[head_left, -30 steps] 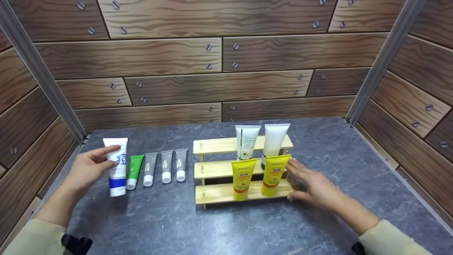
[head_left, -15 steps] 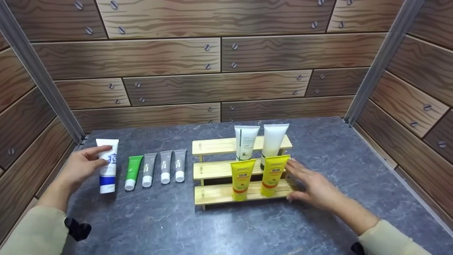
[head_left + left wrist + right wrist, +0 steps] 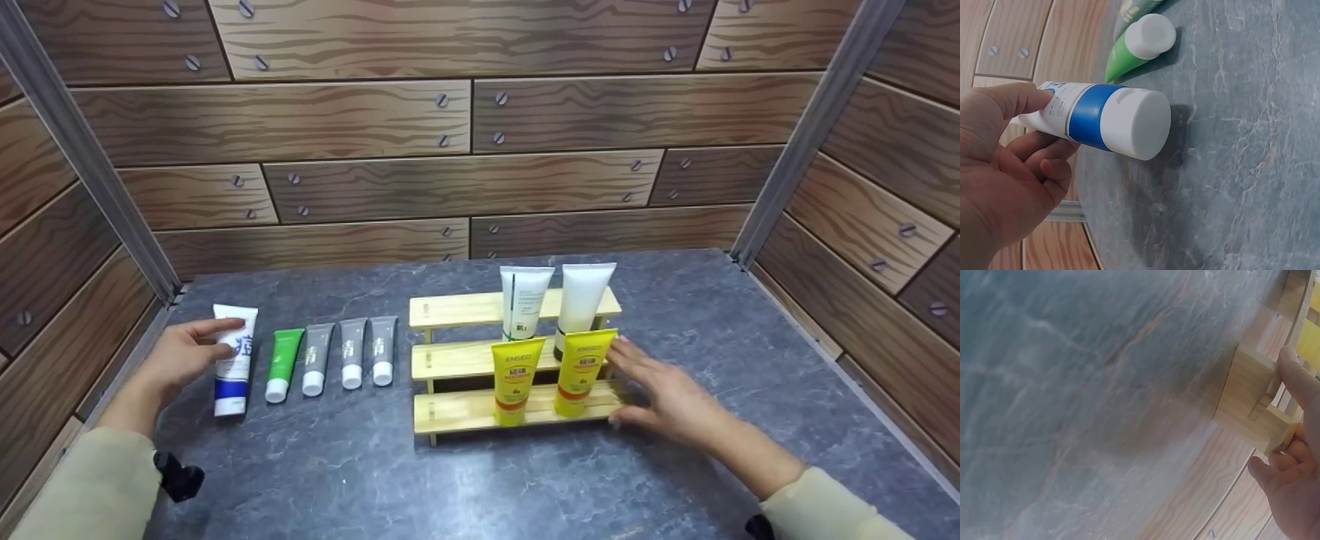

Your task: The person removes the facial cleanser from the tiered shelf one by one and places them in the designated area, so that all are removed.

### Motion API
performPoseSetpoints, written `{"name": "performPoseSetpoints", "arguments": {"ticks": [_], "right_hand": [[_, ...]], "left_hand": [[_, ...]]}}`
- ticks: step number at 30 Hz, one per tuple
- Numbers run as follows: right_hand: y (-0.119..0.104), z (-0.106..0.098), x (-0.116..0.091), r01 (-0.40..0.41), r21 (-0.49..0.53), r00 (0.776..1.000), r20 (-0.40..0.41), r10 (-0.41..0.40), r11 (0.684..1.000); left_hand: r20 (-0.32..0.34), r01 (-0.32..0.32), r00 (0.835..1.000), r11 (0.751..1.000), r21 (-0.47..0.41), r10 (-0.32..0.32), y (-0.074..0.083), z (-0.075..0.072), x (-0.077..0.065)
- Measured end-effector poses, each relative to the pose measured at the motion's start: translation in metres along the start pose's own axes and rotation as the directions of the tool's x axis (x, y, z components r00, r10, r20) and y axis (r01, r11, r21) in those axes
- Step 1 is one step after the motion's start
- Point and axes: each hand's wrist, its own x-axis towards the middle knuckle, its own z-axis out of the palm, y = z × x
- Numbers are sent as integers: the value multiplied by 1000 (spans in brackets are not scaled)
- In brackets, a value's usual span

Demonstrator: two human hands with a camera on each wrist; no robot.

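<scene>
My left hand (image 3: 178, 360) pinches a white squeeze tube (image 3: 231, 386) with a blue band between thumb and fingers, cap end toward me. In the left wrist view, the tube (image 3: 1088, 112) casts a shadow beside its cap; whether it touches the table I cannot tell. A smaller green tube (image 3: 283, 360) lies just right of it, apart. At the right end of a three-step wooden rack (image 3: 454, 360), my right hand (image 3: 667, 394) grips the side. The right wrist view shows thumb and curled fingers on the rack's side panel (image 3: 1247, 382).
Several grey tubes (image 3: 352, 351) lie in a row beyond the green one. Two yellow tubes (image 3: 514, 382) stand on the rack's lowest step, and two white tubes (image 3: 581, 292) stand behind them. Wood-patterned walls (image 3: 472, 120) enclose the marbled table (image 3: 360, 472).
My left hand has carried the white tube leftward, away from the green tube, then slightly back to the right and nearer me. The right hand stays at the rack.
</scene>
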Motion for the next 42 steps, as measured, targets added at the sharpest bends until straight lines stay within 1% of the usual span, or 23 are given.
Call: {"name": "performPoseSetpoints", "arguments": {"ticks": [5,11,13,18,22,28,33,35,42], "right_hand": [[1,1,0,32,-5,999,-26,-32,999],[0,0,-1,14,-5,1000,-15,-14,1000],[0,0,0,7,-5,1000,-7,-7,1000],[0,1,0,-3,-5,1000,4,3,1000],[0,0,0,-4,-7,1000,5,4,1000],[0,0,-1,-12,-7,1000,7,12,1000],[1,1,0,17,-7,1000,-20,-17,1000],[1,1,0,25,-5,999,-27,-26,1000],[1,1,-1,10,-1,1000,-11,-10,1000]], "left_hand": [[17,16,1000,999,28,-16,-5,1,3],[-6,0,1000,995,103,1,-14,3,7],[-18,2,1000,994,107,0,-17,5,7],[-43,15,999,996,91,-11,-27,9,9],[-42,33,999,995,90,-29,-32,13,9],[-30,63,998,996,68,-61,-32,15,8],[-14,142,990,990,14,-142,-31,17,6],[-14,163,987,987,0,-163,-32,17,6],[-63,132,989,991,18,-131,-42,14,3]]}}
